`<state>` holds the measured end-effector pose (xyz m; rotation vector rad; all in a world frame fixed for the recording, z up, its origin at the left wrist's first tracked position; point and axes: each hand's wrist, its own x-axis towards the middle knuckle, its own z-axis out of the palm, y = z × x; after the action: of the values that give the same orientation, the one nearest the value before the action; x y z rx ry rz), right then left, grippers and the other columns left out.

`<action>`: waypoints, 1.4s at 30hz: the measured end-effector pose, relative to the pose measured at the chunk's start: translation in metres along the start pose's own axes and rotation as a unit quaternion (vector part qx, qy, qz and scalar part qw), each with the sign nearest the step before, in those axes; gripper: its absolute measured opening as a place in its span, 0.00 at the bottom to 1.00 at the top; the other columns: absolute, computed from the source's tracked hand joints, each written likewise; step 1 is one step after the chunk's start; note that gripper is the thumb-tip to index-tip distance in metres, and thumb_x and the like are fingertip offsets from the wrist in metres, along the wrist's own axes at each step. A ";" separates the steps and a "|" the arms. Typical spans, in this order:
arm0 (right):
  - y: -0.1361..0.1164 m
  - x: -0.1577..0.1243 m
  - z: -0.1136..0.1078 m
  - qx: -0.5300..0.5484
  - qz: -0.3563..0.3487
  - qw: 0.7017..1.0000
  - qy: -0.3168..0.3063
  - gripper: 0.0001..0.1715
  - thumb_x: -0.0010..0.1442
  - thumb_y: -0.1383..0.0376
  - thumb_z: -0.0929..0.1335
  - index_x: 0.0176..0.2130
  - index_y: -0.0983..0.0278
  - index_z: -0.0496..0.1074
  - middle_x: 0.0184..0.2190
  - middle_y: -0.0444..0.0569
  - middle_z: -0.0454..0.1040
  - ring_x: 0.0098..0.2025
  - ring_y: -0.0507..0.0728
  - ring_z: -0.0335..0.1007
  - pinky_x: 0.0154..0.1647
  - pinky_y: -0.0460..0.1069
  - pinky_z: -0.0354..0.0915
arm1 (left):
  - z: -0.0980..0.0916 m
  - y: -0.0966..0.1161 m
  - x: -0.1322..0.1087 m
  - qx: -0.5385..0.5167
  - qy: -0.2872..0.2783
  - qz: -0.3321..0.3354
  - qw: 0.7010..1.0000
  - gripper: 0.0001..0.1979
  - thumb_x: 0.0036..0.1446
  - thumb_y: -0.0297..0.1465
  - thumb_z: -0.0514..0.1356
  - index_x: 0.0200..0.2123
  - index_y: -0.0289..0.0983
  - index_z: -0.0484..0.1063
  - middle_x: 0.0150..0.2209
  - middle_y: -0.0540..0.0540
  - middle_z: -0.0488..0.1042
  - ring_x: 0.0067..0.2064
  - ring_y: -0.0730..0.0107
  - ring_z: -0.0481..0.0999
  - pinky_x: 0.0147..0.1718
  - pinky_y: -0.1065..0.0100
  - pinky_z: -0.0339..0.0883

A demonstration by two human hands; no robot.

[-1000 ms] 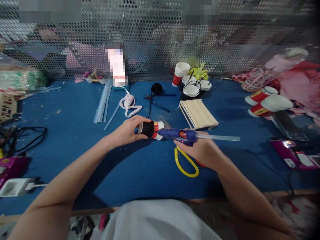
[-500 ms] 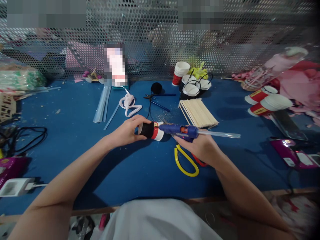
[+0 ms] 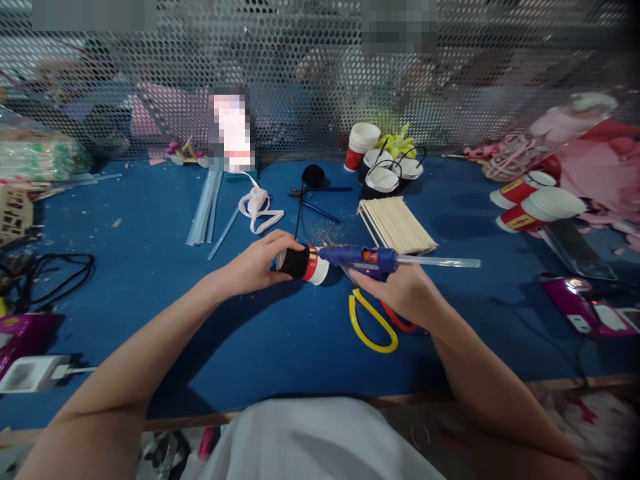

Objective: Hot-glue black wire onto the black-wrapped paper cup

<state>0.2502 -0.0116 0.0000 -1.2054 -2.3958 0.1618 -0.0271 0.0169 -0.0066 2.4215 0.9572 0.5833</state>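
Note:
My left hand (image 3: 263, 263) grips a paper cup (image 3: 316, 268) lying on its side, its fingers around the end wrapped in black yarn. The cup's uncovered part is red and white. In my right hand (image 3: 400, 283) is a blue hot glue gun (image 3: 357, 260), a clear glue stick (image 3: 440, 262) jutting from its back. The gun's nozzle meets the cup at the edge of the black wrap; whether it touches cannot be made out. A strand runs up to a ball of black yarn (image 3: 313, 176). Scissors with yellow and red handles (image 3: 373, 337) lie beneath my right hand.
Wooden sticks (image 3: 397, 225) lie beyond my right hand, with yarn-wrapped cups (image 3: 383, 180) behind. White ribbon (image 3: 257, 208) and clear glue sticks (image 3: 204, 207) lie left of centre. More paper cups (image 3: 540, 209) and a purple power strip (image 3: 590, 307) are at right. A metal mesh (image 3: 300, 87) closes the back.
The cup has turned and tilted slightly in my left hand. The glue gun stays at the edge of the yarn wrap, with barely any shift.

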 end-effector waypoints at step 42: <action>-0.002 0.017 -0.011 0.117 0.101 0.987 -0.044 0.12 0.53 0.59 0.64 0.27 0.64 0.72 0.19 0.45 0.71 0.22 0.53 0.65 0.24 0.48 0.62 | -0.003 0.007 0.000 0.009 -0.022 0.019 1.000 0.22 0.50 0.25 0.61 0.49 0.37 0.60 0.50 0.39 0.62 0.53 0.60 0.65 0.50 0.58 0.63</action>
<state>0.2447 -0.0008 0.0167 -1.3498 -2.2462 0.5541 -0.0254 0.0132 -0.0002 2.4634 0.9040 0.5348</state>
